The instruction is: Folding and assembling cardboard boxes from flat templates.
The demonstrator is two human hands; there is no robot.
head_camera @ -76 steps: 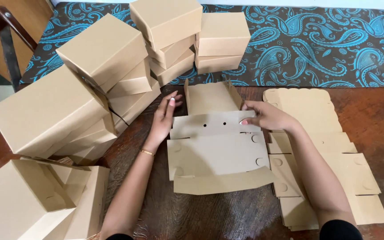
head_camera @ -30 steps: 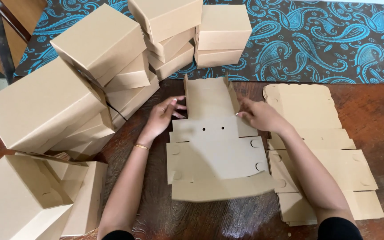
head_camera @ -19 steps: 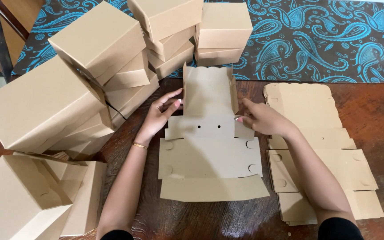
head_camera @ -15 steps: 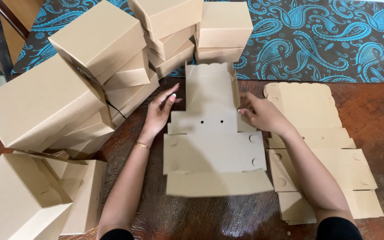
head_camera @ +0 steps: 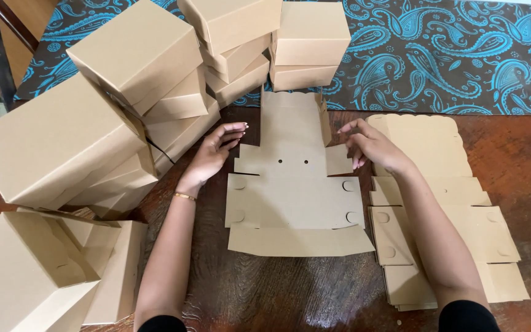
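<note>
Evidently early on, both open hands, left hand [head_camera: 213, 154] and right hand [head_camera: 373, 146], are flanking the flat die-cut box blank [head_camera: 296, 200] lying unfolded mid-table, folded boxes [head_camera: 136, 55] stacking at ten o'clock, flat blanks [head_camera: 444, 203] waiting at three.

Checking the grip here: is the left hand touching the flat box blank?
Apart. The head view shows dark table between the open left hand and the blank's left edge. The right hand lies at its right flap.
</note>
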